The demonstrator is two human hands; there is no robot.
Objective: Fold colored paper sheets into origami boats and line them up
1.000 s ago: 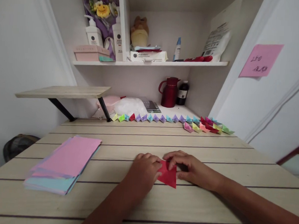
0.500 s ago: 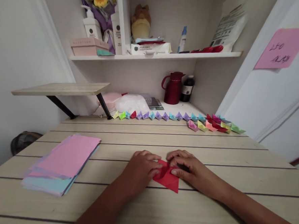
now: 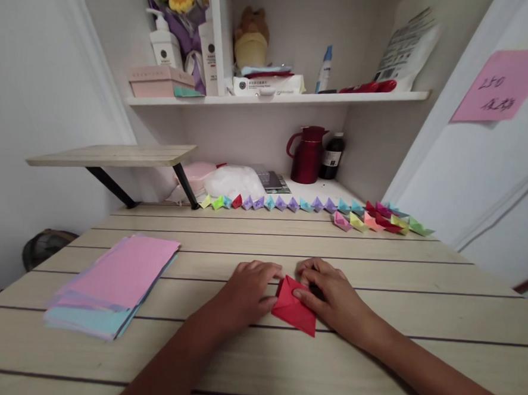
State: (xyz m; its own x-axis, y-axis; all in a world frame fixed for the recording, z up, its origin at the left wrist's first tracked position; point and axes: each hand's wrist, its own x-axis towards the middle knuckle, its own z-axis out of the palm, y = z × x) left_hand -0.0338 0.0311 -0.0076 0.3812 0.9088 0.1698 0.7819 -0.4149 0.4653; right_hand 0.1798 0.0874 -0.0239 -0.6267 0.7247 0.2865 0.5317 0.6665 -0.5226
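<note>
A piece of folded red paper (image 3: 293, 314) lies on the wooden table, with one flap folded over and a corner toward me. My right hand (image 3: 325, 290) grips its upper right side, thumb pressed on top and fingers curled at the far edge. At the paper's left edge is my left hand (image 3: 251, 293), its thumb and fingers apart; whether its fingertips touch the paper is hard to tell. Along the table's back edge runs a row of small folded paper boats (image 3: 280, 204) in many colours, with a second short row of boats (image 3: 358, 222) at the right.
A stack of coloured paper sheets (image 3: 125, 272), pink on top, lies to the left. Behind it stands a small raised wooden shelf (image 3: 114, 154) on black legs. A dark red jug (image 3: 307, 155) and a dark bottle (image 3: 332, 157) stand at the back beneath a white shelf (image 3: 252, 101).
A flap of the red paper now lies flatter, and my right thumb has moved left onto it. My left fingers have drawn back from over the paper to its left edge.
</note>
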